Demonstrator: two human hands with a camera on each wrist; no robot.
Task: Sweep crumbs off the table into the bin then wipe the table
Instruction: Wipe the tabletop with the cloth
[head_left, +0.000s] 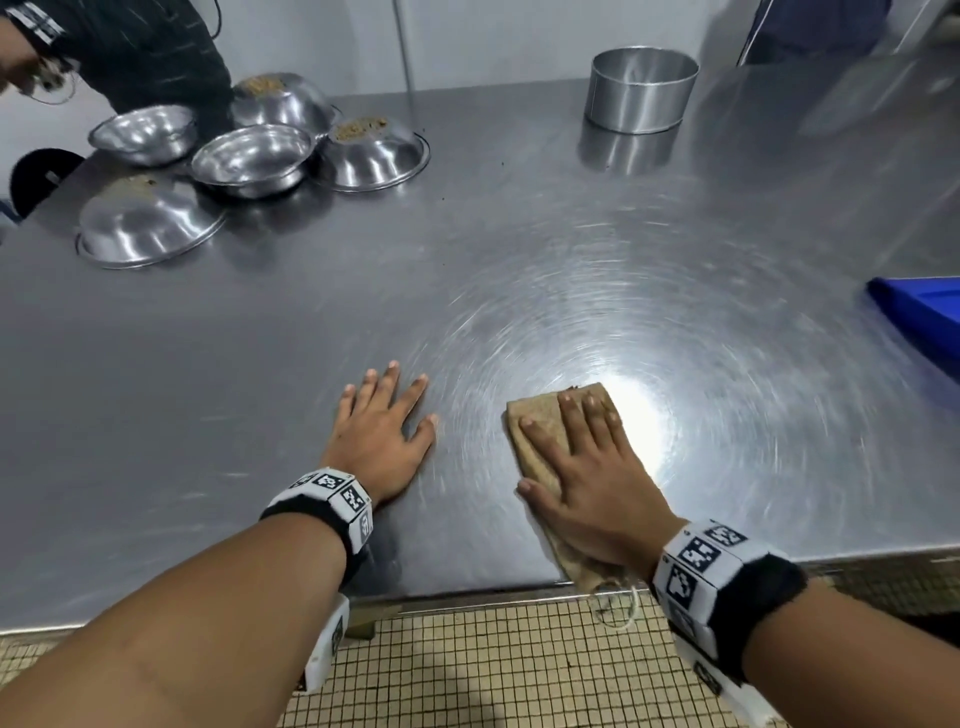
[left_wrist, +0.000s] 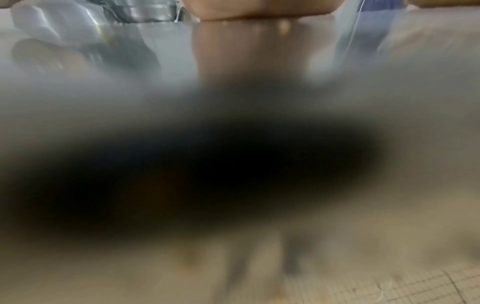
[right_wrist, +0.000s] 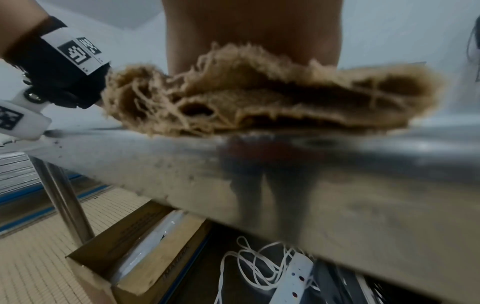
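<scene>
We press our right hand (head_left: 587, 467) flat on a brown cloth (head_left: 540, 431), with the fingers (head_left: 571, 415) straight and close together on top of it, so the cloth is pushed against the steel tabletop (head_left: 311, 322) and not gripped. The cloth lies near the front edge of the tabletop, at about 5 o'clock from the middle, and its frayed end with loose threads hangs a little over that edge. In the right wrist view the cloth (right_wrist: 259, 96) is folded in several rough layers on the edge of the tabletop (right_wrist: 285, 185), and our palm lies on top of it. Our left hand (head_left: 382, 436) rests flat on the bare metal just beside the cloth, at 9 o'clock from it, with the fingers (head_left: 387, 384) spread wide and holding nothing. The left wrist view is mostly dark and blurred, so it shows little. A few small dark crumbs (head_left: 444, 199) remain on the tabletop far from the hands, toward 12 o'clock. At 10 o'clock, five steel bowls (head_left: 249, 161) stand close together, some of them turned upside down with brown bits on their bases. A round steel tin (head_left: 641, 88) stands at 1 o'clock near the back. At 3 o'clock a blue bin (head_left: 919, 317) shows at the right edge of the tabletop. Another person's arm (head_left: 31, 36) is seen at the far left corner.
</scene>
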